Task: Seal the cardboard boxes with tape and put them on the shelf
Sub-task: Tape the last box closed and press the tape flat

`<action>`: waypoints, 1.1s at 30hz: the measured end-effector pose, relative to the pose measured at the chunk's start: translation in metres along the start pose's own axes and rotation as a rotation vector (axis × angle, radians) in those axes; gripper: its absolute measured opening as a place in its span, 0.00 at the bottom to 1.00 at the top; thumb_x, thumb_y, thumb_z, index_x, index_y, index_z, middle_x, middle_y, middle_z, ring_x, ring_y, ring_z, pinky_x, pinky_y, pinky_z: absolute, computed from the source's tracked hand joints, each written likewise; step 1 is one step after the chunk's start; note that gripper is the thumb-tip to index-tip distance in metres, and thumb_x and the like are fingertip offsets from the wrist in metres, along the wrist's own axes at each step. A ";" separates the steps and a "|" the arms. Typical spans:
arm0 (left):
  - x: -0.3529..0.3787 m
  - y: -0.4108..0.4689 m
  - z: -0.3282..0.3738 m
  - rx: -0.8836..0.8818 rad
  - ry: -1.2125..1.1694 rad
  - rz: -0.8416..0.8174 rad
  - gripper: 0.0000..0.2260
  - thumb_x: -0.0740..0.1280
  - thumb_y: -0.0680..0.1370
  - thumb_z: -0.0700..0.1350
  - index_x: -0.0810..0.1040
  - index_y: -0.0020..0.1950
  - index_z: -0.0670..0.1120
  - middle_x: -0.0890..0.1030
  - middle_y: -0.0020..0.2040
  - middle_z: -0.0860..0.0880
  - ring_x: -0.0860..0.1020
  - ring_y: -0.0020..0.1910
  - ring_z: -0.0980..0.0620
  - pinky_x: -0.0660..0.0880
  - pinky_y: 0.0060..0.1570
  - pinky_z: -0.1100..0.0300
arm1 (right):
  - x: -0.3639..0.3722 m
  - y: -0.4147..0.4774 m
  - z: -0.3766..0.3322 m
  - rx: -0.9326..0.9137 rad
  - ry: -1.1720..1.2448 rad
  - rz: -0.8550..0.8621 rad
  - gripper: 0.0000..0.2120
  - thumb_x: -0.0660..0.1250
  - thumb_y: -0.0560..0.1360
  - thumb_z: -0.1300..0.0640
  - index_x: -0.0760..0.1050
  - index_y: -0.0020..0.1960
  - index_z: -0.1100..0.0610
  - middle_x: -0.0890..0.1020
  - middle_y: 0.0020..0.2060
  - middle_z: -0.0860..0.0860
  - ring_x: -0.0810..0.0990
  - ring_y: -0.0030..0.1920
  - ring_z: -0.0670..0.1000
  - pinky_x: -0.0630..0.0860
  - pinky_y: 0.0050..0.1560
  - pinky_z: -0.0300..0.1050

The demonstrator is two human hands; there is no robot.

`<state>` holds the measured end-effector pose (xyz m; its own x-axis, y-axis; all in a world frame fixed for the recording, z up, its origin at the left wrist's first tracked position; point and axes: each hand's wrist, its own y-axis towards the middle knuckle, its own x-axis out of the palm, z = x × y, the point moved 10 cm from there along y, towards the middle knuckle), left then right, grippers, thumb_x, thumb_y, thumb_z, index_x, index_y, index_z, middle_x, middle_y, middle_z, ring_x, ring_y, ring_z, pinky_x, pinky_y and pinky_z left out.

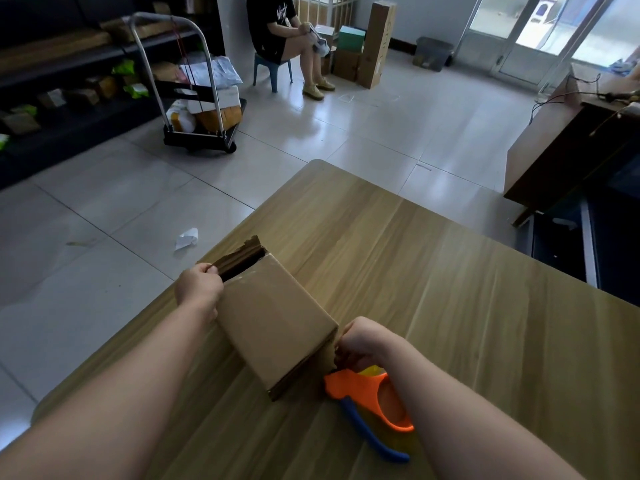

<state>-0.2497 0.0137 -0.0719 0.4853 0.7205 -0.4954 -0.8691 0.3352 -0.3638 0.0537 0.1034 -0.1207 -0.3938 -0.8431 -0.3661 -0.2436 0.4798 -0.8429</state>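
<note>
loaded trolley (204,109), seated person (287,39), bin (433,53)

The wooden worktop (450,271) carries a cardboard box (277,323) and, touching its near end, an orange tape dispenser (360,393).

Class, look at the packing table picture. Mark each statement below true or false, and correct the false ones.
1. The cardboard box lies on the wooden table. True.
2. The left hand holds the tape dispenser. False: it grips an open flap at the far end of the box.
3. The tape dispenser is orange with a blue handle. True.
4. The dispenser sits on top of the box. False: it lies on the table by the box's near end, under the right hand.
5. A loaded trolley stands on the floor. True.
</note>
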 end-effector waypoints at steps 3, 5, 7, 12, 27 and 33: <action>-0.011 0.005 0.002 0.025 0.024 0.003 0.10 0.59 0.82 0.43 0.78 0.59 0.43 0.76 0.50 0.45 0.72 0.48 0.46 0.70 0.42 0.57 | 0.010 0.000 0.007 0.022 -0.035 -0.044 0.11 0.62 0.80 0.64 0.78 0.58 0.67 0.84 0.54 0.61 0.84 0.54 0.57 0.81 0.56 0.50; -0.014 0.009 0.003 0.051 0.049 -0.023 0.12 0.60 0.82 0.43 0.78 0.61 0.42 0.78 0.53 0.44 0.72 0.49 0.47 0.71 0.49 0.53 | 0.011 0.003 0.008 0.022 -0.037 -0.034 0.11 0.60 0.81 0.64 0.78 0.57 0.68 0.85 0.51 0.61 0.85 0.51 0.56 0.82 0.52 0.49; -0.010 0.010 0.005 0.092 0.083 -0.088 0.11 0.60 0.82 0.44 0.78 0.60 0.43 0.78 0.52 0.44 0.73 0.50 0.46 0.72 0.53 0.50 | 0.010 0.006 0.005 0.015 -0.010 -0.016 0.12 0.58 0.81 0.64 0.78 0.55 0.68 0.85 0.45 0.60 0.85 0.42 0.54 0.82 0.46 0.47; 0.003 0.002 0.002 0.169 0.142 -0.301 0.09 0.60 0.82 0.44 0.80 0.53 0.46 0.79 0.47 0.46 0.75 0.51 0.45 0.70 0.50 0.54 | -0.013 0.007 -0.028 -0.141 0.147 0.177 0.08 0.60 0.79 0.60 0.75 0.44 0.60 0.83 0.39 0.58 0.81 0.35 0.54 0.78 0.35 0.44; 0.001 -0.034 -0.022 0.097 -0.004 -0.532 0.17 0.60 0.82 0.50 0.83 0.51 0.41 0.83 0.48 0.44 0.79 0.49 0.48 0.74 0.48 0.58 | 0.026 -0.017 -0.117 -0.432 0.351 0.255 0.13 0.65 0.79 0.52 0.84 0.48 0.60 0.83 0.41 0.50 0.80 0.46 0.50 0.79 0.55 0.52; 0.001 -0.040 -0.024 0.174 0.044 -0.538 0.06 0.67 0.78 0.40 0.82 0.52 0.41 0.82 0.47 0.46 0.77 0.45 0.55 0.73 0.45 0.64 | 0.026 -0.016 -0.112 -0.432 0.248 0.305 0.03 0.72 0.73 0.61 0.83 0.46 0.54 0.84 0.45 0.50 0.81 0.50 0.50 0.79 0.56 0.46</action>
<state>-0.2121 -0.0140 -0.0767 0.8647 0.3956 -0.3095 -0.4991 0.7461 -0.4408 -0.0523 0.1008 -0.0730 -0.6857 -0.5946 -0.4198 -0.4057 0.7911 -0.4578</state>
